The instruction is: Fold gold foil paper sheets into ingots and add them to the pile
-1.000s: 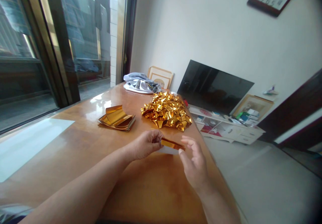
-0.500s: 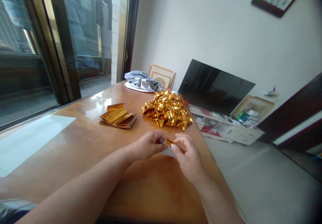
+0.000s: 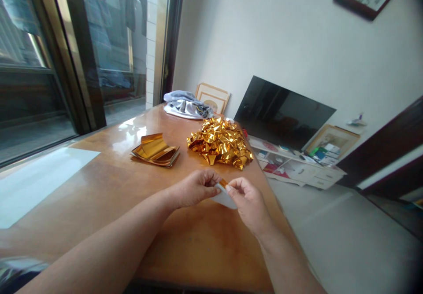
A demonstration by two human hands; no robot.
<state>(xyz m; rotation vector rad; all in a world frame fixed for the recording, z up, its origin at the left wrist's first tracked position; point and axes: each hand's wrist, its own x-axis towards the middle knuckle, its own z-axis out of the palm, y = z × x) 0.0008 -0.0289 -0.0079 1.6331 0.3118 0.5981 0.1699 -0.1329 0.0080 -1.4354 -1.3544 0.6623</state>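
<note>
Between my two hands is a sheet of gold foil paper (image 3: 227, 199), its pale back showing below and a narrow folded gold strip along its top edge. My left hand (image 3: 197, 189) pinches the left end of that strip. On the right end, my right hand (image 3: 246, 201) closes thumb and fingers over the fold. Just beyond the hands lies a heap of folded shiny gold foil pieces (image 3: 220, 143). Left of the heap sits a stack of flat gold foil sheets (image 3: 155, 151), the top ones curled up. Fingers hide part of the held sheet.
The wooden table (image 3: 109, 188) has a white sheet (image 3: 42, 179) at its left. Folded clothes (image 3: 187, 105) and a picture frame (image 3: 213, 97) are at the far end. A television (image 3: 284, 113) stands on a low white cabinet (image 3: 297, 170) beyond the table's right edge.
My right fingers have closed down onto the strip, which looks narrower, and more of the sheet's pale side shows. My left hand keeps its pinch nearly in place.
</note>
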